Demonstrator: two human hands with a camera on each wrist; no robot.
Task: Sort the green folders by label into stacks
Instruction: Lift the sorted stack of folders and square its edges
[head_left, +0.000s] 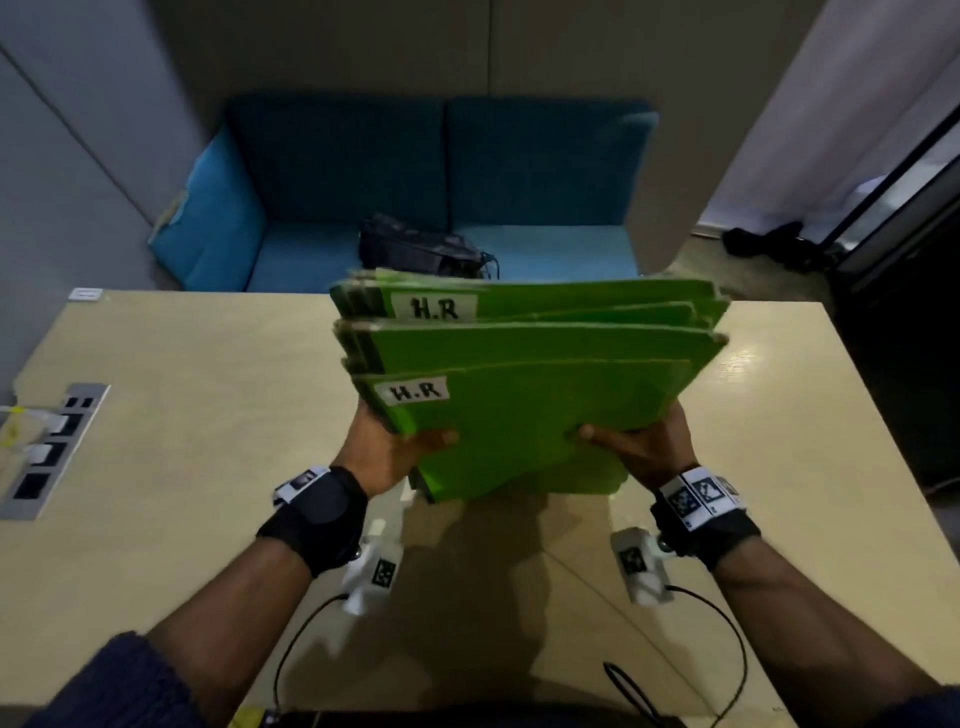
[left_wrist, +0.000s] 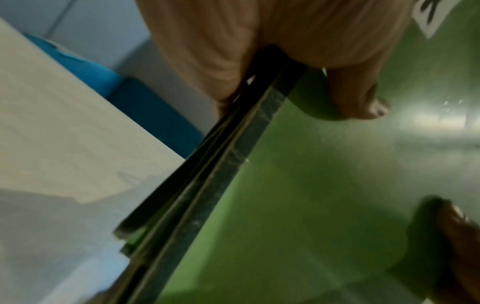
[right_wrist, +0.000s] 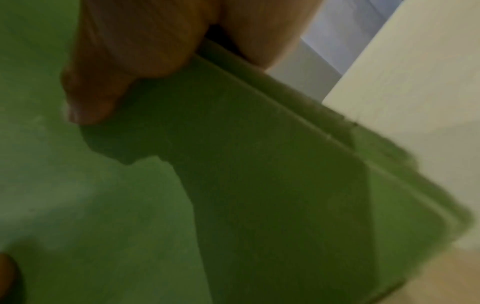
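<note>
I hold a fanned bundle of several green folders (head_left: 524, 395) above the middle of the table, tilted up toward me. My left hand (head_left: 395, 447) grips its near left edge, thumb on the front cover. My right hand (head_left: 634, 441) grips the near right edge the same way. The front folder carries a white label (head_left: 418, 391) reading "H.R", and a folder at the back shows another "H.R" label (head_left: 435, 307). The left wrist view shows the left thumb (left_wrist: 363, 96) pressed on the green cover (left_wrist: 298, 205) beside the folders' dark spines. In the blurred right wrist view the right thumb (right_wrist: 98, 92) lies on the green cover (right_wrist: 233, 185).
The beige table (head_left: 208, 415) lies under the folders, with a power socket panel (head_left: 52, 452) set in its left side. Beyond the far edge stands a blue sofa (head_left: 395, 197) with a dark bag (head_left: 421, 247) on it. Camera cables (head_left: 727, 639) trail over the near table edge.
</note>
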